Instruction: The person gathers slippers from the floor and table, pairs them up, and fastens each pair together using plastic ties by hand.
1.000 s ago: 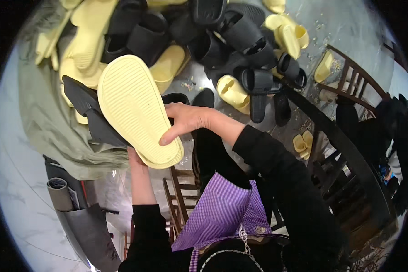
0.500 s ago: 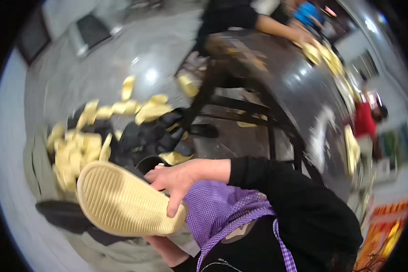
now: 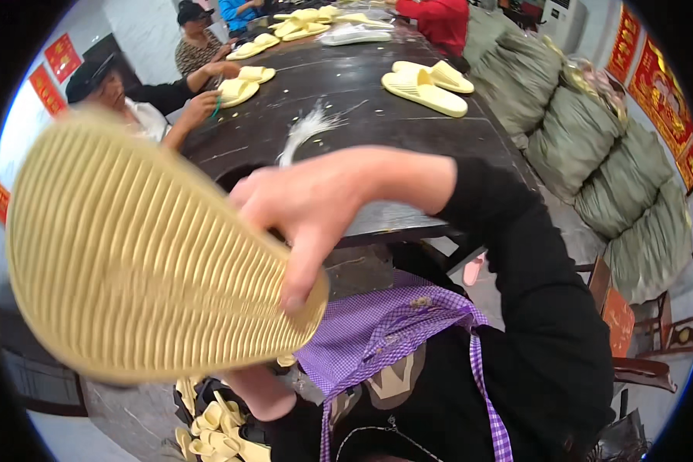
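Now that the view has swung to the dark surface (image 3: 470,135), the right hand (image 3: 308,196) grips the yellow slipper (image 3: 154,269), apparently within working reach, the left hand's hold hidden.

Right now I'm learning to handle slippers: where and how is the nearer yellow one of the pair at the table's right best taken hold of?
Probably by the heel of the nearer slipper, from the right: it lies flat with that strapless end pointing right, and the farther slipper sits close behind.
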`<state>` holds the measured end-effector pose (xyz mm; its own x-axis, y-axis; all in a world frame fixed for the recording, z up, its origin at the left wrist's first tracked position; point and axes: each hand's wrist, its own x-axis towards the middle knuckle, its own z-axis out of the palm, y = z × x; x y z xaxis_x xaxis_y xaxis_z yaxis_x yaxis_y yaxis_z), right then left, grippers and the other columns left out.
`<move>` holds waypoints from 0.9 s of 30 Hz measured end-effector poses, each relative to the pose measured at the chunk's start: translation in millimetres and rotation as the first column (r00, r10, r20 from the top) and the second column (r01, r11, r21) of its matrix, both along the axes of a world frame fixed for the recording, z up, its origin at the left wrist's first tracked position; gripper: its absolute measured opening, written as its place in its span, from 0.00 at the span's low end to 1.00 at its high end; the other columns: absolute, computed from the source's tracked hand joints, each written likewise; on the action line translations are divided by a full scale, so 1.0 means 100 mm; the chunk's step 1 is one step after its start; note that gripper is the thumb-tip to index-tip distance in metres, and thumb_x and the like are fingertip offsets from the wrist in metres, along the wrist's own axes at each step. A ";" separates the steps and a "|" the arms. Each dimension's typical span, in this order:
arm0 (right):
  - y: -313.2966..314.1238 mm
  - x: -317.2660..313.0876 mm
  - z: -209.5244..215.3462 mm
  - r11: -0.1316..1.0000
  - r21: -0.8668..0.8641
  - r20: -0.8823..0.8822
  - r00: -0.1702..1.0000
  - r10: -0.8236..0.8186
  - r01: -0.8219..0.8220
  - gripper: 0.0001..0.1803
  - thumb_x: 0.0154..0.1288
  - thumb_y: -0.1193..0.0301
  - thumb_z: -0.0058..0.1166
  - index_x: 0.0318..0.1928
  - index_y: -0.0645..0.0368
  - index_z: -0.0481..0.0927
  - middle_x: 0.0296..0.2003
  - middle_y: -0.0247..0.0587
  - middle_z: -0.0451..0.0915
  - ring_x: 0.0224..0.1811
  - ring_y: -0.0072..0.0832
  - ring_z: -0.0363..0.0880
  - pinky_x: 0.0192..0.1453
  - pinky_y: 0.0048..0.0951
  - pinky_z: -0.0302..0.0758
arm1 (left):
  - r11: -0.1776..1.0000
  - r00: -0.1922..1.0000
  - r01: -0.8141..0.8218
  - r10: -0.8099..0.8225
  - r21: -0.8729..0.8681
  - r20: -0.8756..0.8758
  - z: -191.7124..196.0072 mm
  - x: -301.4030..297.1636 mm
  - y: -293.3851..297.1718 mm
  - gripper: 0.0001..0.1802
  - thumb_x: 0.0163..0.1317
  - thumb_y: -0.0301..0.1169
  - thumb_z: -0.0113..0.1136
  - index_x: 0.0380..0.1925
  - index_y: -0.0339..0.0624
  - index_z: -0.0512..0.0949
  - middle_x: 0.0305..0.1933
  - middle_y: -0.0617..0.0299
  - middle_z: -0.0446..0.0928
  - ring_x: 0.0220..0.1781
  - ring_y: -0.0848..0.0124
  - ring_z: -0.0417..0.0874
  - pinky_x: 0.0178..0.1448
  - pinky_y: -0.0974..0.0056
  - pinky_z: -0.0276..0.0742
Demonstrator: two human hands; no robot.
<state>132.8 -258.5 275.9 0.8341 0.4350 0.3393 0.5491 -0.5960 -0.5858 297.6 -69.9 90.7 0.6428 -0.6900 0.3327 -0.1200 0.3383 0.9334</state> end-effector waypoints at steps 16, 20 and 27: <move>-2.71 -2.35 0.02 0.595 0.387 -0.498 0.703 -0.507 0.704 0.34 0.55 0.57 0.56 0.57 0.66 0.65 0.54 0.43 0.70 0.53 0.28 0.72 0.58 0.30 0.67 | 0.806 0.608 0.571 -0.289 0.154 -0.740 1.04 -1.58 -2.90 0.22 0.57 0.38 0.58 0.49 0.43 0.69 0.47 0.57 0.74 0.52 0.63 0.72 0.52 0.43 0.67; -3.19 -1.88 -0.39 0.289 0.701 -0.444 0.717 -0.538 0.652 0.30 0.57 0.58 0.54 0.55 0.64 0.67 0.52 0.41 0.73 0.52 0.27 0.73 0.58 0.30 0.66 | 0.836 0.719 0.384 -0.005 0.392 -0.695 0.66 -1.42 -2.98 0.17 0.58 0.34 0.55 0.46 0.41 0.69 0.45 0.55 0.74 0.49 0.62 0.74 0.49 0.41 0.70; -3.71 -1.15 -0.48 0.182 0.483 -0.491 0.437 -0.754 0.856 0.28 0.55 0.55 0.56 0.52 0.60 0.72 0.45 0.39 0.78 0.49 0.27 0.75 0.58 0.32 0.66 | 0.912 0.772 0.354 -0.159 0.209 -0.616 0.68 -1.25 -2.83 0.12 0.56 0.28 0.53 0.39 0.35 0.69 0.38 0.51 0.75 0.36 0.60 0.79 0.32 0.52 0.78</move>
<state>17.7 -629.4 227.7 0.6438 -0.7638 0.0467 -0.1094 -0.1523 -0.9823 172.6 -353.0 158.4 0.4278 -0.8571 -0.2869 0.5199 -0.0264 0.8538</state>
